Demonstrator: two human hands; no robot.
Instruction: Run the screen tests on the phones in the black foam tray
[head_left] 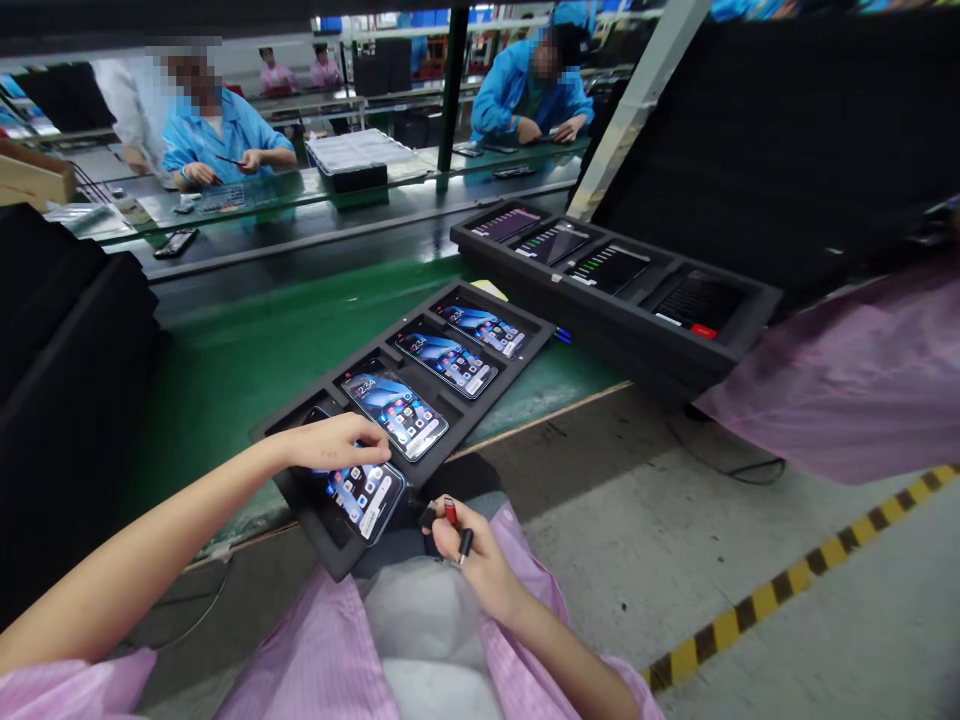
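A black foam tray [450,455] lies tilted over the bench's front edge, with several lit smartphones in its slots. My left hand [341,440] reaches across the nearest smartphone [367,498], fingers bent at its right edge and covering part of the screen. Beyond it sit a second smartphone [397,408] and others showing the same home screen. Close to the tray's near end, my right hand [472,545] is closed around small cable plugs, among them a red plug [450,510] and a black plug [465,545]. My palm hides the rest of them.
Another black tray [615,285] with several dark-screened devices stands to the right, beside a pink sleeve [832,370]. Stacked black foam [67,400] rises at the left. A blue pen [562,335] lies by the near tray. Across the line, people in blue work at a bench.
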